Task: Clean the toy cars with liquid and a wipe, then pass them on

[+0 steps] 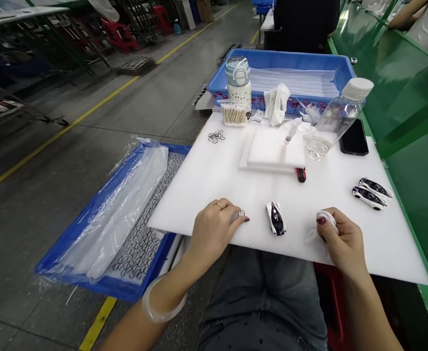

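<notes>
My left hand [217,224] rests on the front edge of the white board [214,170], its fingers pinched on a small thin ring [241,213]. My right hand [340,239] is closed on a small white wad of cloth [325,218]. Between the two hands lies a small white and dark glossy part [276,218], flat on the board and touched by neither hand. Two more such parts [371,193] lie side by side at the right edge of the board.
A white foam pad [272,152], a syringe [292,131], a clear bottle [336,119], a phone [354,138], cotton swabs [234,115], a drinking bottle [238,83] and loose rings [216,136] lie further back. Blue trays stand behind [290,61] and at left [89,234]. Another person sits ahead.
</notes>
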A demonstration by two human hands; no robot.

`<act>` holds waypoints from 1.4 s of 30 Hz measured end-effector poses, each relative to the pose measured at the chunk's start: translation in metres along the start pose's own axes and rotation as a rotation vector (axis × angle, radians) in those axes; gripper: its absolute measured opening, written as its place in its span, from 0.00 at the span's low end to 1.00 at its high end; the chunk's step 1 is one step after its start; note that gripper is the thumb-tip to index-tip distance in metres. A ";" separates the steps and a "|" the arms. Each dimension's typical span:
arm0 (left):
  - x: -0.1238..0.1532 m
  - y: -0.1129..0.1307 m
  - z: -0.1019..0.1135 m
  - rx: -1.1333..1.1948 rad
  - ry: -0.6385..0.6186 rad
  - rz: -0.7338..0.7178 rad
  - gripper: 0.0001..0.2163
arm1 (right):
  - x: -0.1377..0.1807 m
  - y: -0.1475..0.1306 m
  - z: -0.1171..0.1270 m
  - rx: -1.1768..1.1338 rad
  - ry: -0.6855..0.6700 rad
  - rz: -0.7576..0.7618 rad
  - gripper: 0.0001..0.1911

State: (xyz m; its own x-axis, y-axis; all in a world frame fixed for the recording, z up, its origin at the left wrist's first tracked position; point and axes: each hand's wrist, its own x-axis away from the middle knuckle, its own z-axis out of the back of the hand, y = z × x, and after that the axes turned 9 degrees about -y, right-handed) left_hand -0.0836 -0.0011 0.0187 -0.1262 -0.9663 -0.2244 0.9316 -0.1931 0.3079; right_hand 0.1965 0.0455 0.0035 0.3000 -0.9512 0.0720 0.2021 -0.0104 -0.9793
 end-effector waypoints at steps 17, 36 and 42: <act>-0.005 0.050 -0.017 1.900 -0.159 0.309 0.09 | 0.011 -0.015 -0.022 0.028 0.129 0.238 0.07; -0.003 0.056 -0.031 2.063 -0.059 0.427 0.12 | 0.002 -0.058 -0.058 0.753 0.000 0.975 0.08; -0.004 0.057 -0.028 2.050 -0.080 0.357 0.10 | 0.005 -0.064 -0.037 0.723 0.117 0.843 0.06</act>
State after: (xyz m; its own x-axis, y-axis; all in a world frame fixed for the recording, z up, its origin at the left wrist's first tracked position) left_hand -0.0202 -0.0034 0.0115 -0.1311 -0.9883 0.0779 -0.7175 0.1488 0.6804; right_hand 0.1499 0.0302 0.0599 0.5150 -0.5927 -0.6193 0.4812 0.7978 -0.3633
